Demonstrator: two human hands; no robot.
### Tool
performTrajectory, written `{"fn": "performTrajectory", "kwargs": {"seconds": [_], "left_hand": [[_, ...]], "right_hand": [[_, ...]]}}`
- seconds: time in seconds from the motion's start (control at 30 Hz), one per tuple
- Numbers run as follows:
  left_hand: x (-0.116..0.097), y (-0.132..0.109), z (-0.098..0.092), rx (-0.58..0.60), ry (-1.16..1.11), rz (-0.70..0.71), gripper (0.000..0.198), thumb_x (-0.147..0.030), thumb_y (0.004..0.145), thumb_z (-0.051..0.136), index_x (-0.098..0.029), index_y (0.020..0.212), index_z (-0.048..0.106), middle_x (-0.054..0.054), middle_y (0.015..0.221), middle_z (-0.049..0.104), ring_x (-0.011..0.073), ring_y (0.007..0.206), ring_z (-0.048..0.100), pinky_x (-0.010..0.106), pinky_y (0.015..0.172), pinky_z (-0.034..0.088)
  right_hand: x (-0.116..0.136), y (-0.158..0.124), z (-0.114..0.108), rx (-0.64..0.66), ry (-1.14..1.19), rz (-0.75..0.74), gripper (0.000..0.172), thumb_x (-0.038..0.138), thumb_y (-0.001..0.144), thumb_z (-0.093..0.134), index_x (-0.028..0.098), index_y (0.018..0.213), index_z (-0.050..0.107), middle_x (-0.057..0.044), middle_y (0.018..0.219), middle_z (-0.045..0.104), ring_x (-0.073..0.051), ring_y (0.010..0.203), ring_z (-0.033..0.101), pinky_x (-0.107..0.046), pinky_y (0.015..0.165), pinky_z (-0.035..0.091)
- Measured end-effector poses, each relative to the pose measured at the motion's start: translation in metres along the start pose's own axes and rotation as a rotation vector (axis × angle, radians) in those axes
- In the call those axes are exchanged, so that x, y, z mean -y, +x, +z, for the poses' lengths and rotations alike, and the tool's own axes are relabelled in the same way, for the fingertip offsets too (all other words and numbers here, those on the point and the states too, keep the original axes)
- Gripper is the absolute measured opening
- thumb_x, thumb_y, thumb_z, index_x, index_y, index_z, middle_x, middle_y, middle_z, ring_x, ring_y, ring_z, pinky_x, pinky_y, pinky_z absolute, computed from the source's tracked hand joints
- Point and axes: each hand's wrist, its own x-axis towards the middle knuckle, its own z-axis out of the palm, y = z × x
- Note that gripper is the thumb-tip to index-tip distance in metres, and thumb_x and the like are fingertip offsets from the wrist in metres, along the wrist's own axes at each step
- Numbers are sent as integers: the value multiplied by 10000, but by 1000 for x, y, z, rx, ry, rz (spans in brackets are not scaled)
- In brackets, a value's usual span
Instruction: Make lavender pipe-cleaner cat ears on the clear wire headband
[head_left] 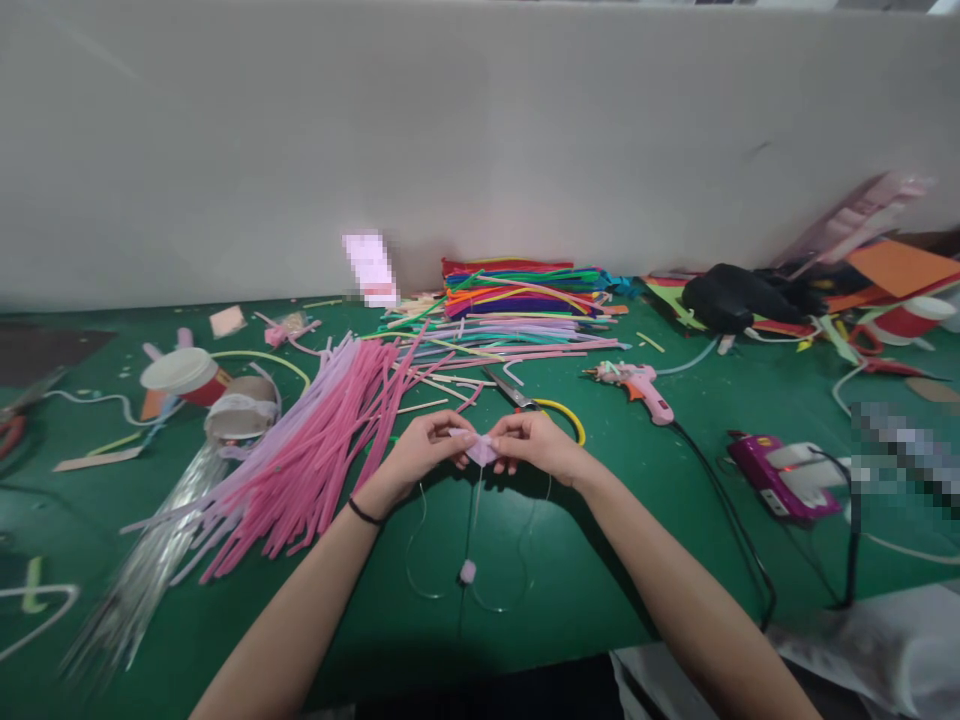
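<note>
Between my two hands is a small pale lilac piece (482, 450), pinched from both sides; its exact kind I cannot make out. My left hand (435, 443) grips its left edge and my right hand (534, 446) its right edge, thumbs on top. A thin strand hangs from the piece down to a small lilac ball (468, 572). Clear wire or thread loops out below both hands. Just beyond my right hand lie scissors (517, 390) with a yellow handle, partly hidden by the fingers. Left of my left hand spreads a heap of pink and lilac pipe cleaners (315, 450).
Multicoloured pipe cleaners (525, 290) are stacked against the wall. A pink glue gun (637, 388) with a black cord and a purple power strip (784, 475) lie at right. Paper cups (184, 375) and silvery strands (161, 550) are at left.
</note>
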Motion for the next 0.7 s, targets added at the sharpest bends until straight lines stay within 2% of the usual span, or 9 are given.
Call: {"fn": "performTrajectory", "kwargs": {"seconds": [0.23, 0.4, 0.7], "left_hand": [[2, 0, 1, -29, -20, 4, 248, -327, 721, 727, -127, 826, 625, 22, 677, 662, 100, 539, 592, 216, 548, 492], [4, 2, 0, -18, -50, 1, 234, -312, 714, 733, -127, 815, 632, 24, 668, 664, 103, 542, 598, 220, 555, 499], [4, 1, 0, -18, -59, 3, 227, -314, 720, 728, -125, 801, 631, 25, 655, 660, 104, 536, 594, 218, 546, 493]], "right_hand": [[6, -2, 0, -26, -104, -37, 318, 398, 736, 702, 151, 933, 665, -28, 698, 691, -145, 629, 660, -245, 560, 517], [5, -3, 3, -100, -225, -109, 243, 380, 758, 678, 172, 884, 676, -26, 732, 694, -143, 622, 635, -261, 580, 513], [0, 1, 9, -158, -240, -150, 247, 418, 763, 673, 179, 822, 670, -19, 709, 687, -142, 607, 627, -261, 577, 514]]}}
